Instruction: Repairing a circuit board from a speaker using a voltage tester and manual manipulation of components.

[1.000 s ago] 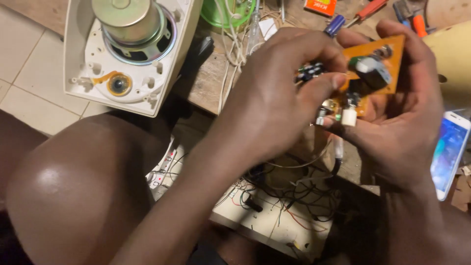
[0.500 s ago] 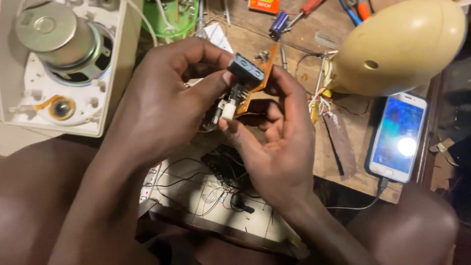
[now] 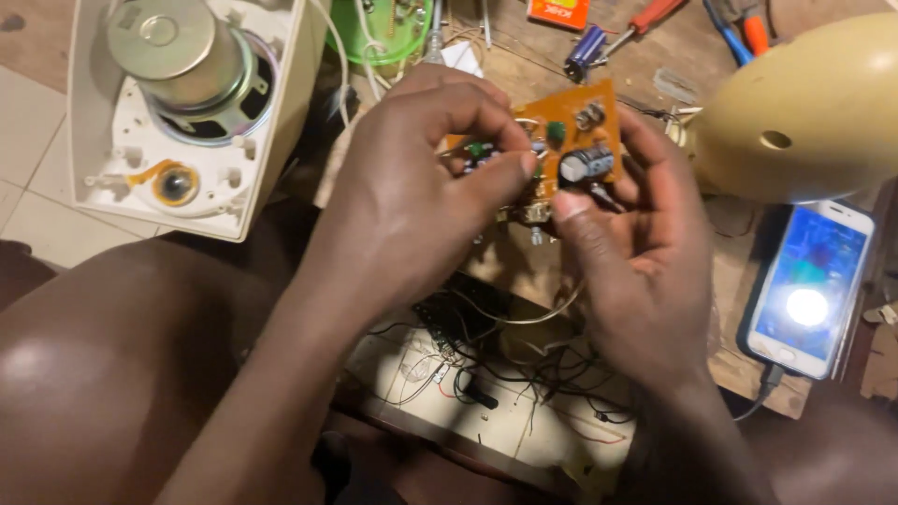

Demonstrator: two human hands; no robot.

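Both hands hold a small orange circuit board [image 3: 572, 122] above the edge of a wooden bench. My left hand [image 3: 421, 187] comes in from the lower left and pinches the board's left side between thumb and fingers, near a green part. My right hand [image 3: 636, 262] cups the board from below and the right, its thumb pressed just under a grey cylindrical capacitor [image 3: 587, 164]. Thin wires hang from the board down to a white panel [image 3: 486, 411] with black wiring.
A white speaker housing [image 3: 187, 112] with a metal magnet stands at the upper left. A cream egg-shaped shell [image 3: 804, 112] lies at the right, a lit smartphone [image 3: 809, 290] below it. A green round part [image 3: 383, 33], a blue capacitor [image 3: 585, 51] and screwdrivers [image 3: 655, 17] lie at the back.
The view has shifted, and the board has turned in my hands so its component side with the grey capacitor now faces up. Both hands have kept hold of it.
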